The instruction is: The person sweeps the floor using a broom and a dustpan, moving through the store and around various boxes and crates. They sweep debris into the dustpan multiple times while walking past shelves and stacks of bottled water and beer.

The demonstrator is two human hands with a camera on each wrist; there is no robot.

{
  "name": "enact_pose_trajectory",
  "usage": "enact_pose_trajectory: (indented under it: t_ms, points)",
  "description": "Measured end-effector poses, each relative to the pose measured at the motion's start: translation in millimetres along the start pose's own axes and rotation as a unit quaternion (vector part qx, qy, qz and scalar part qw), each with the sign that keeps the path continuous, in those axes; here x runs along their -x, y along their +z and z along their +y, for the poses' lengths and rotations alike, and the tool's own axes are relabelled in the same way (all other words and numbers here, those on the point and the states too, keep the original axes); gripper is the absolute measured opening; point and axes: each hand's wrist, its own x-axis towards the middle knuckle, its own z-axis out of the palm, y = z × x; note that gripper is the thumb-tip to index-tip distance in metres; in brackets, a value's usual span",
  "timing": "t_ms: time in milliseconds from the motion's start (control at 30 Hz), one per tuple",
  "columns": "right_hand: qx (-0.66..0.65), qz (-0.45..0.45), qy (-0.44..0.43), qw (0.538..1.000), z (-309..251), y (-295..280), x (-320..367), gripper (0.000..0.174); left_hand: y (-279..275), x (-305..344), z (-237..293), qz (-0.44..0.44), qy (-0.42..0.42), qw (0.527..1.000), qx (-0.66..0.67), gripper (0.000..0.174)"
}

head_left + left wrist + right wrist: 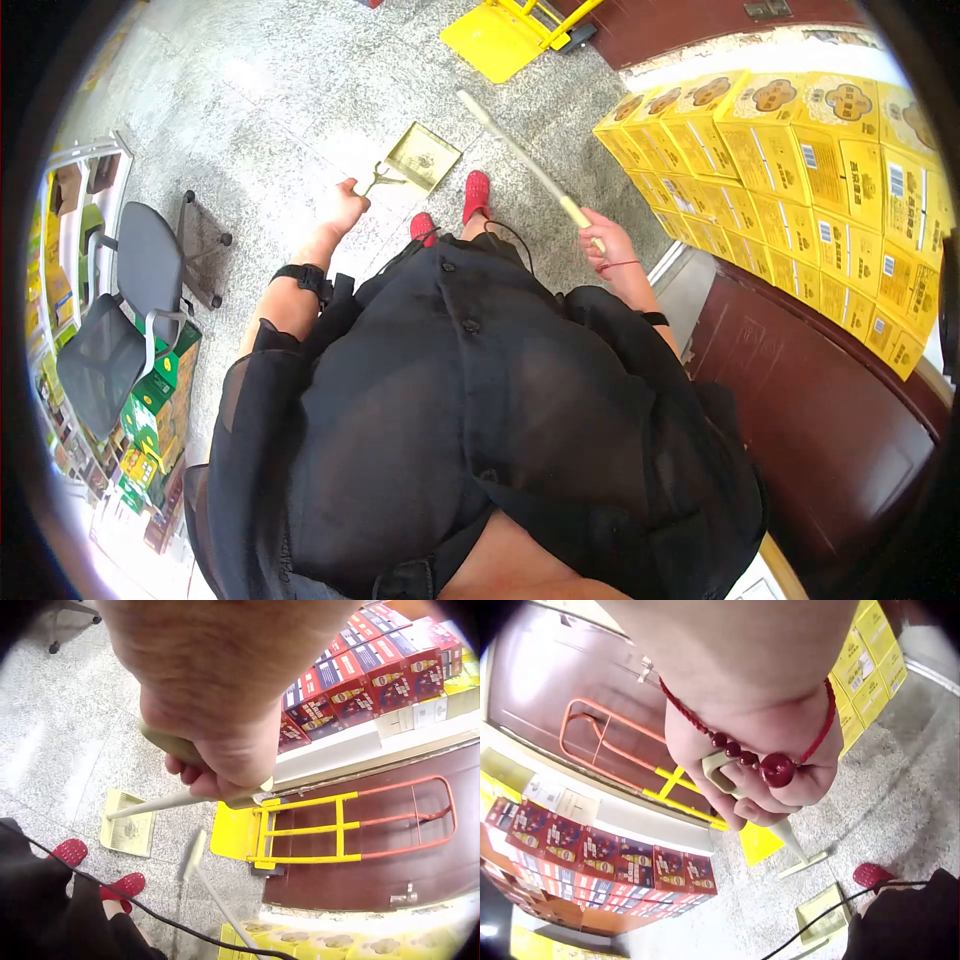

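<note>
My left hand (343, 207) grips the upper end of a long-handled dustpan (425, 158). The pale green pan lies on the speckled floor just ahead of the feet, and its handle slants down from the fist in the left wrist view. On the other side, my right hand (608, 245) holds a broom (528, 160) by the yellowish end of its stick. In the right wrist view the narrow broom head (804, 864) shows low over the floor, a short way from the pan. The right fingers curl round the handle's looped end, below a red beaded bracelet (778, 770).
Yellow cartons (780, 180) are stacked along the right. A yellow and orange hand truck (307, 829) leans by a dark red door. Red boxes (352, 679) form another stack. On the left stand a wheeled office chair (145, 260) and shelves. Red shoes (477, 195) are near the dustpan.
</note>
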Motion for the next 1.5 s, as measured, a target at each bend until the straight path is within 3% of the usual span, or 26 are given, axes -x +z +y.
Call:
enact_pose_trajectory:
  t_ms: [100,167,267,300,433,467,533,667,733,833,967,1067,1167,1233,1300,1400,1500]
  points:
    - [-0.010,0.028,-0.026,0.999,-44.5,-30.2,-22.8,0.070,-1.2,2.0,21.7,-0.003,-0.021,0.998,0.054,0.061]
    - [0.016,0.103,-0.059,0.993,-71.9,-47.3,-49.9,0.061,14.7,-18.5,7.8,0.016,-0.027,0.998,0.053,0.063]
    - [0.008,0.099,-0.043,0.994,-112.3,-72.3,-94.9,0.049,18.6,-32.0,26.1,0.010,-0.039,0.997,0.068,0.065]
    - [-0.009,0.120,-0.044,0.992,-122.6,-75.2,-107.4,0.036,20.4,-37.1,29.7,0.002,-0.040,0.996,0.082,0.065]
    - [-0.055,0.083,-0.005,0.995,-138.4,-82.3,-147.3,0.029,20.3,-42.5,61.4,0.016,-0.053,0.995,0.084,0.063]
    - [-0.056,0.083,0.000,0.995,-129.7,-77.1,-148.0,0.029,22.9,-47.1,60.4,0.014,-0.057,0.995,0.081,0.063]
    - [0.046,0.024,0.027,0.998,-118.1,-63.9,-142.8,0.055,35.5,-65.0,56.9,0.025,-0.048,0.992,0.113,0.062]
    - [0.195,-0.008,0.014,0.981,-98.4,-41.6,-111.1,0.077,54.1,-77.6,66.3,0.077,-0.060,0.986,0.138,0.057]
    - [0.203,-0.007,0.025,0.979,-104.3,-40.5,-95.1,0.075,49.9,-76.6,83.3,0.026,-0.056,0.992,0.110,0.057]
    - [0.090,-0.094,0.080,0.988,-136.0,-44.6,-70.6,0.067,47.9,-76.3,95.2,0.037,-0.057,0.989,0.128,0.057]
    - [0.116,-0.094,0.057,0.987,-170.7,-38.6,-57.9,0.068,42.3,-70.4,103.1,0.058,-0.074,0.988,0.126,0.057]
    - [0.157,-0.071,-0.002,0.985,-190.8,-36.9,-83.5,0.070,29.1,-55.8,110.0,0.046,-0.091,0.989,0.104,0.057]
    - [0.181,-0.059,-0.037,0.981,-218.2,-17.9,-126.2,0.054,26.4,-47.1,108.6,0.067,-0.112,0.985,0.115,0.054]
    - [0.211,-0.052,-0.055,0.975,-235.1,-1.4,-157.7,0.046,36.5,-55.4,86.1,0.127,-0.080,0.974,0.169,0.032]
    - [0.206,-0.061,-0.044,0.976,-244.8,13.9,-189.3,0.032,36.2,-56.5,78.7,0.123,-0.085,0.974,0.172,0.031]
    - [0.183,-0.064,-0.011,0.981,-249.6,37.3,-216.1,0.034,34.9,-66.0,64.6,0.114,-0.082,0.978,0.152,0.030]
    - [0.233,-0.055,0.007,0.971,-228.9,65.9,-198.2,0.048,34.8,-67.7,63.5,0.112,-0.086,0.983,0.116,0.029]
